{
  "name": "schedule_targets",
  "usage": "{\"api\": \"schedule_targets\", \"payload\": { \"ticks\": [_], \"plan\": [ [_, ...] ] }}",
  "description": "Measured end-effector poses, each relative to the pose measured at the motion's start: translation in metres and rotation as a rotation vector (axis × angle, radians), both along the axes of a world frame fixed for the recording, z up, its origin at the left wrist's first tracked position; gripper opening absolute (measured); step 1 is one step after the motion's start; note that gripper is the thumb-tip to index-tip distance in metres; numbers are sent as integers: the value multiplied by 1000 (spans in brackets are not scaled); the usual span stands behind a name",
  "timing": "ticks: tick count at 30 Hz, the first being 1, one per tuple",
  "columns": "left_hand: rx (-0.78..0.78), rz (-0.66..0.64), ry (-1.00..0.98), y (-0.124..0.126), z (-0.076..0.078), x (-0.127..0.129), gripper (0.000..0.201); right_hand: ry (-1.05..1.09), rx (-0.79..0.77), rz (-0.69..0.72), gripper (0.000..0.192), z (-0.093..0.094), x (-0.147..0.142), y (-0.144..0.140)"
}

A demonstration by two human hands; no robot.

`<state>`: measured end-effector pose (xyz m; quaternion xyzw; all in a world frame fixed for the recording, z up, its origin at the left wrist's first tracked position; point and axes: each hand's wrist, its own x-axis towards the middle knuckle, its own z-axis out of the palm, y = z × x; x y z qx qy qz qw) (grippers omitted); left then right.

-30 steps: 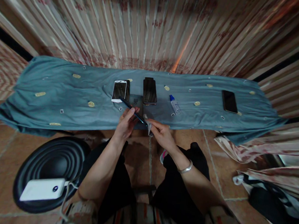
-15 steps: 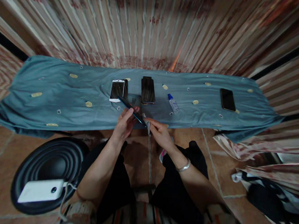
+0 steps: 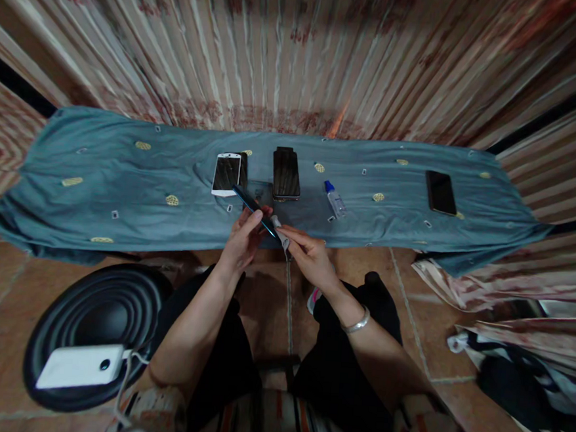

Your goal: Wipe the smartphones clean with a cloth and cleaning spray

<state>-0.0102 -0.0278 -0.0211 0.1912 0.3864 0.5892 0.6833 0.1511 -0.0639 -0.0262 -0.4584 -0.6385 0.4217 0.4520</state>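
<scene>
My left hand (image 3: 244,237) grips a thin dark phone (image 3: 252,207) seen edge-on, tilted up and to the left, just above the near edge of the teal cloth (image 3: 123,178). My right hand (image 3: 306,252) pinches a small pale cloth (image 3: 283,237) against the phone's lower end. A silver bracelet (image 3: 355,324) sits on my right wrist. On the cloth just beyond lie a white phone (image 3: 226,174) and a dark phone (image 3: 285,174), with a small bottle (image 3: 336,201) to their right.
Another black phone (image 3: 440,192) lies far right on the cloth. A striped curtain (image 3: 299,52) hangs behind. On the tiled floor at my left is a black round object (image 3: 89,307) with a white power bank (image 3: 80,366) on it. Bags (image 3: 517,383) lie at the right.
The held phone and both hands have shifted up slightly, and my right hand's cloth has slid a little along the phone's lower end. The view moved only slightly.
</scene>
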Motion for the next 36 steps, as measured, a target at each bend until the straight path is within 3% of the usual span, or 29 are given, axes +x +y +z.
{"api": "schedule_targets", "payload": {
  "ticks": [10,22,27,32,36],
  "plan": [
    [20,-83,-50,-4,2,4,36,-25,-10,-77,31,-12,-1,8],
    [20,-70,-28,1,-6,3,34,49,78,23,30,7,-5,1],
    [44,-79,-35,1,-7,2,40,83,90,4,28,-2,-8,7],
    [56,-103,-12,-1,-8,3,33,55,59,-54,28,-14,-8,14],
    [20,-94,-25,0,-6,4,33,49,90,-54,30,-13,-9,13]
  ]
}}
